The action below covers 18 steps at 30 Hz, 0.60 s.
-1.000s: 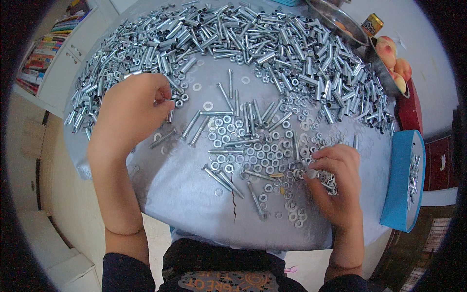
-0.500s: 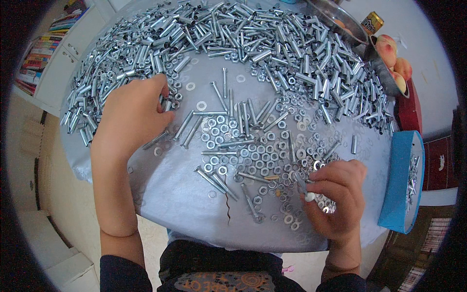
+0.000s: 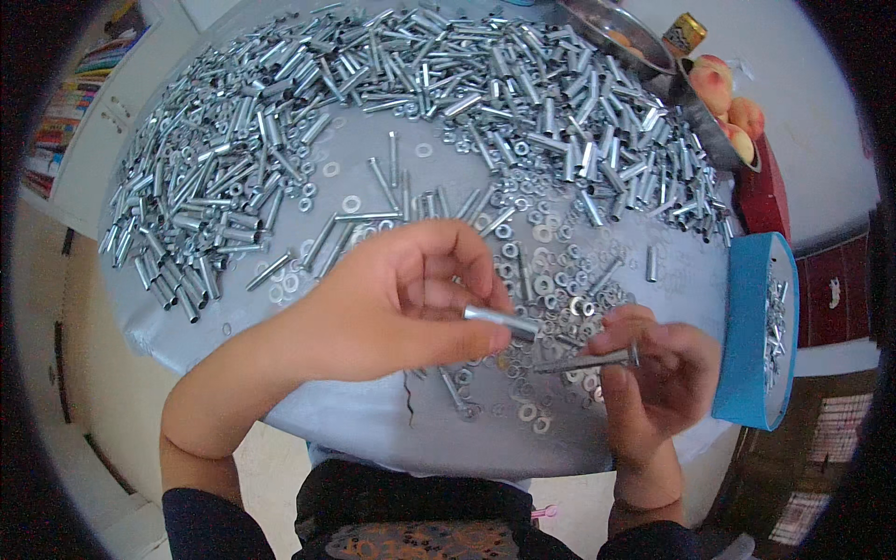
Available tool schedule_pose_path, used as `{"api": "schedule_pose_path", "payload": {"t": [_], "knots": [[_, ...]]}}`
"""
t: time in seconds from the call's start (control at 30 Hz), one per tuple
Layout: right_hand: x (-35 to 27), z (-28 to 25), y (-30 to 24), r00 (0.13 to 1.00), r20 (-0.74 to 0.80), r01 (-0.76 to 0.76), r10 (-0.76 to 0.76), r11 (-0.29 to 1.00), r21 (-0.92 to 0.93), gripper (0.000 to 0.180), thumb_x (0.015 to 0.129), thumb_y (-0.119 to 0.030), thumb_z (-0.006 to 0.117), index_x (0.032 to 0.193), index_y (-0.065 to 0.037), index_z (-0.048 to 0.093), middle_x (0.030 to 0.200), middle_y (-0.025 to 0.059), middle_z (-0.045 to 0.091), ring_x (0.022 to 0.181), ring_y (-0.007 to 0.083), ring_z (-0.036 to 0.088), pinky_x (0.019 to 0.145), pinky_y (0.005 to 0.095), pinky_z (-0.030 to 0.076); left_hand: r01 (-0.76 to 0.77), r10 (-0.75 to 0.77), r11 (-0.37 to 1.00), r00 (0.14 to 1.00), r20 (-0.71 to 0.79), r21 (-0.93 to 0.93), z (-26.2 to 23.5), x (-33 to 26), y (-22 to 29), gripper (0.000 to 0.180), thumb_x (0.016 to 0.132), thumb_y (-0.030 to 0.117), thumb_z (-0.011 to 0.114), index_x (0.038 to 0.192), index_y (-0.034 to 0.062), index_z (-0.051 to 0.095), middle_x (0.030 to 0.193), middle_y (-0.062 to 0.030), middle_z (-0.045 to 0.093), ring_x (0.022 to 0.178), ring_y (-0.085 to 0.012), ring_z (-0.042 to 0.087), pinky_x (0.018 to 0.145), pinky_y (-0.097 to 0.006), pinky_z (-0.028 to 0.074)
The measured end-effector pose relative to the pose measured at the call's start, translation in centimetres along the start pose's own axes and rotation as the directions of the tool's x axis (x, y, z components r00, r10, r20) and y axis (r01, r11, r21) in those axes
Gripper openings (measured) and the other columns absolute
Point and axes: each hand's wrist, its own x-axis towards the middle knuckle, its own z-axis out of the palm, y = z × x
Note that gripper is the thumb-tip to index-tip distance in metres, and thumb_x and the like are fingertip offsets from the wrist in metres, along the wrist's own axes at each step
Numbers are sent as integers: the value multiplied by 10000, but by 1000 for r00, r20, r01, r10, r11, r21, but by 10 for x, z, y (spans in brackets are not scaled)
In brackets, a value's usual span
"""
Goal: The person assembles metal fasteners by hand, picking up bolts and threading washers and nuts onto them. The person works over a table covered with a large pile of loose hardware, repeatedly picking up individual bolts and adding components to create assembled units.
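Between the thumb and fingers of my left hand (image 3: 411, 299) is a short shiny metal sleeve (image 3: 501, 323), its free end pointing right. My right hand (image 3: 663, 373), just right of it, pinches a bolt (image 3: 588, 362) lying almost level, its tip toward the sleeve. A flat round piece, the bolt's head or a washer, shows at the right end; blur hides which. Sleeve and bolt are close but apart. Below the hands lie loose washers (image 3: 528, 412) and hex nuts (image 3: 511, 250), with several bolts (image 3: 322, 245) on the table, partly covered by my left hand.
A large heap of metal sleeves (image 3: 373, 70) arcs over the far side of the cloth-covered table (image 3: 327, 411). A blue box (image 3: 747, 327) with metal parts stands at the right edge. Behind it are a metal bowl of peaches (image 3: 714, 126), another bowl (image 3: 611, 42) and a can (image 3: 684, 34).
My left hand has come from the heap at the left to the middle, now with a sleeve in it. My right hand has lifted and turned the bolt toward it.
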Motion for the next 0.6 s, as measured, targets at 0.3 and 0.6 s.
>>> {"api": "schedule_pose_path", "payload": {"t": [0.3,0.6], "knots": [[-1,-4,6,999,-25,-33,32,999,-43,380,761,147,623,1090,33,470,1019,189,607,959,268,629,905,397,466,74,-56,990,988,147,-122,1,11,-17,341,758,-122,657,1004,21,469,1030,-101,572,984,-187,613,831,-284,518],[9,3,6,973,207,-58,100,978,-201,240,740,-12,730,952,-34,620,1048,97,640,931,248,630,857,365,476,78,-25,976,968,249,-203,8,9,-24,299,828,-90,597,1079,-3,459,1056,-103,566,1033,-193,593,877,-294,495]]}}
